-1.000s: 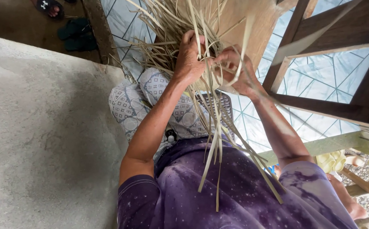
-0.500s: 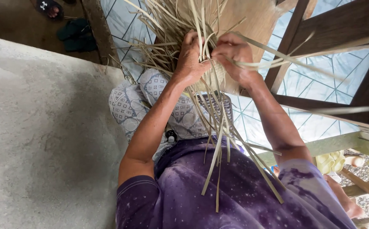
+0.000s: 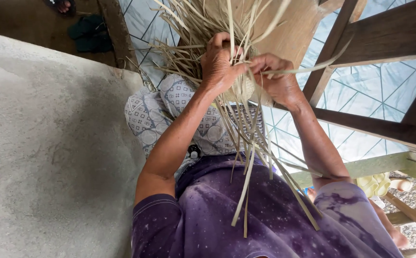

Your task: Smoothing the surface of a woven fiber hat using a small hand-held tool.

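Left hand and right hand close together amid pale straw strips. Left fingers curled around a bunch; right fingers pinching one strip.

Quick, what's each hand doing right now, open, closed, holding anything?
Left hand: closed, gripping the pale straw strips.
Right hand: closed, pinching one of the same strips.

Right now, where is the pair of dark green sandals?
In the head view, the dark green sandals lie at upper left on the brown floor, left of the hands and the straw strips.
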